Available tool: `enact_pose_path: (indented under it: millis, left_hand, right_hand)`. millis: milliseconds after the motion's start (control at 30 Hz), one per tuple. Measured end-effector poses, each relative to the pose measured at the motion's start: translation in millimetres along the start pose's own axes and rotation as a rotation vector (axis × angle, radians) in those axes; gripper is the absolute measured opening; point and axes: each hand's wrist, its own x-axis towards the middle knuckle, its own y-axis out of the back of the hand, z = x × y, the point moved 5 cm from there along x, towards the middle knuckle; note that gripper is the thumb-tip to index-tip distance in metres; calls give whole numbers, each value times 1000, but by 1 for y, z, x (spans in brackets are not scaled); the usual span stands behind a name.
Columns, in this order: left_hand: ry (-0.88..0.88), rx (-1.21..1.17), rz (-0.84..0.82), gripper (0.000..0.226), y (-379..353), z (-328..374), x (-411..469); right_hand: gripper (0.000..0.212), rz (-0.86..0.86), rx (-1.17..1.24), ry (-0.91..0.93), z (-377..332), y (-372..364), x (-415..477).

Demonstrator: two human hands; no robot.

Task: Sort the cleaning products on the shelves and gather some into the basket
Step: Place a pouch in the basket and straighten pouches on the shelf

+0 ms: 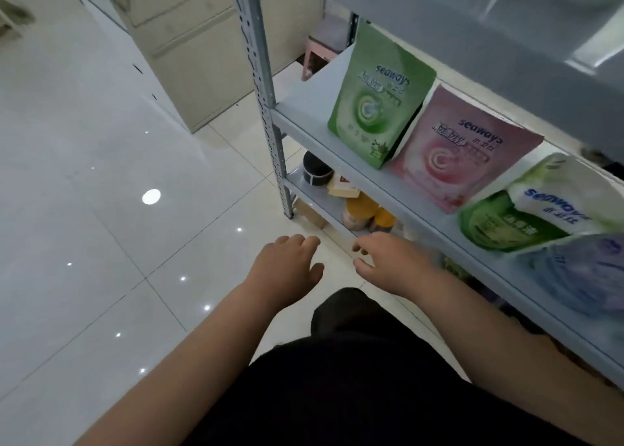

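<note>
both grips hang released over the tiled floor (135, 209), holding nothing. the left grip (287, 263) has its fingers loosely bent downward, and the right grip (388, 263) sits just beside it, fingers softly curled near the front edge of the lower shelf (314, 192); whether they touch that edge cannot be told. up and away from the right grip, on the middle shelf (304, 111), four soft refill pouches stand in a row, all leaning back and printed "seaways" in blue. the farthest is a green pouch (378, 98) with a pale swirl at its centre. touching it on the nearer side is a pink pouch (462, 148) with a rose-coloured swirl. next comes a green-and-white pouch (540, 209), its white top crumpled forward. closest to the right grip's arm is a lilac pouch (580, 270), blurred and partly cut by the frame edge. just beyond the right grip's fingers, the lower shelf carries a black jar (315, 170), a small tan box (342, 189) and two orange-lidded jars (361, 209). beyond the left grip rises the perforated grey upright (256, 57) of the rack, with a beige cabinet (202, 57) behind it.
</note>
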Motion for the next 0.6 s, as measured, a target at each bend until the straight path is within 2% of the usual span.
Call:
enact_pose_path:
  millis: [100, 200, 300, 400, 500, 600]
  left_hand:
    - [-50, 18, -32, 48, 6, -13, 35]
    - [-85, 56, -60, 47, 21, -27, 78]
    - [-88, 89, -47, 47, 40, -46, 118]
    - [-84, 89, -39, 45, 53, -62, 154]
    - [-87, 55, -36, 50, 54, -71, 185]
    - [-140, 45, -51, 64, 50, -79, 207]
  right_hand:
    - [35, -7, 54, -88, 19, 11, 24]
    - [29, 67, 178, -159, 34, 28, 56]
    - [24, 195, 479, -281, 44, 40, 88]
    - [33, 253, 795, -411, 49, 45, 112]
    - [47, 388, 950, -559, 58, 52, 127]
    - [46, 516, 1131, -666, 64, 51, 136]
